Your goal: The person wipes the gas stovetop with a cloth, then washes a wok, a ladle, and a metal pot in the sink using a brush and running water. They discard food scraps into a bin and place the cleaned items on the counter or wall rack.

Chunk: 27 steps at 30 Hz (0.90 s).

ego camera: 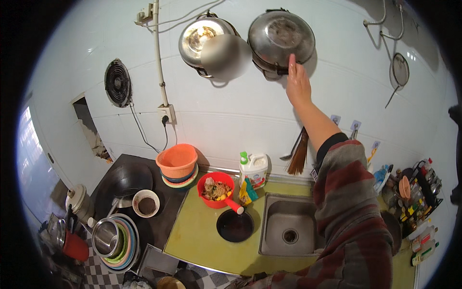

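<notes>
My right hand [299, 86] is raised to the tiled wall, at the dark handle [282, 72] of a pan hanging there. The handle's end disappears behind my fingers, which appear to grip it; one digit points up. Over that pan hangs a large grey metal wok or lid [283, 32], its rounded underside facing out. To its left hangs a shiny metal pot [191, 41], partly covered by a blurred patch. My left hand is out of view. Below my raised arm is a stainless steel sink [288, 224] with its drain visible.
On the green counter [195, 238] stand a red handled strainer [204, 200] of food scraps, a black round pan [235, 225], a white jug [258, 164] and a colourful packet [248, 191]. An orange basket [177, 159], wok [124, 180] and nested bowls [121, 249] are left; bottles [426, 238] crowd the right.
</notes>
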Motion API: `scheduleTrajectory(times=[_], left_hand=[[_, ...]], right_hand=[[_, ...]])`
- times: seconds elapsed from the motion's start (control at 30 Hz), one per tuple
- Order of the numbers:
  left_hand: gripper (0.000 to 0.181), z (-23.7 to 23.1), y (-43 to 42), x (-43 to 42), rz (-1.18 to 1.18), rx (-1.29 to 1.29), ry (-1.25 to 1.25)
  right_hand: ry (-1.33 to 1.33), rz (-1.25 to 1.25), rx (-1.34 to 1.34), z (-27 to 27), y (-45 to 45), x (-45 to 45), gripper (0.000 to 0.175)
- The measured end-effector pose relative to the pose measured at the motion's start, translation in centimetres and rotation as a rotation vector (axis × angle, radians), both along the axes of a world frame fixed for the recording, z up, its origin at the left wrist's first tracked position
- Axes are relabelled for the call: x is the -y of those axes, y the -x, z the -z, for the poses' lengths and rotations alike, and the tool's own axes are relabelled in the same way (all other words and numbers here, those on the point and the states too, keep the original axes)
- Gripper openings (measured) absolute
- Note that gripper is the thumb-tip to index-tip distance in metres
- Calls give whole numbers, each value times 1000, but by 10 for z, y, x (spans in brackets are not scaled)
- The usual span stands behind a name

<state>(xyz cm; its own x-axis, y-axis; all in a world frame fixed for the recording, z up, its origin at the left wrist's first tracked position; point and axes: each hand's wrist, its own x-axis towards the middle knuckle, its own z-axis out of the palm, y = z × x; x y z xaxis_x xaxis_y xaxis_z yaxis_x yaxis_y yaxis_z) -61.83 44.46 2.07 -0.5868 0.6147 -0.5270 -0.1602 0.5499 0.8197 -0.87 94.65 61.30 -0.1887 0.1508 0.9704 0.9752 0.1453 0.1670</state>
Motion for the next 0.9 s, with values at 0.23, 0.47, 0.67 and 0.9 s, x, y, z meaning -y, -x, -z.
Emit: scheduleTrajectory(times=[0.23,0.47,0.67,0.9], left_hand=[[13,-36,5,-11,98,-78,-262],[49,-159,-158,-142,690,31,-569],[54,-218,-338,-200,1281,228,-521],[47,-143,-533,-211,1739,229,-294]], right_hand=[[451,-120,134,55,-26,86,41],[1491,51,595,261,-156,293,12],[1771,157,-276,437,-251,434,28],[1472,0,-834,536,-228,424,30]])
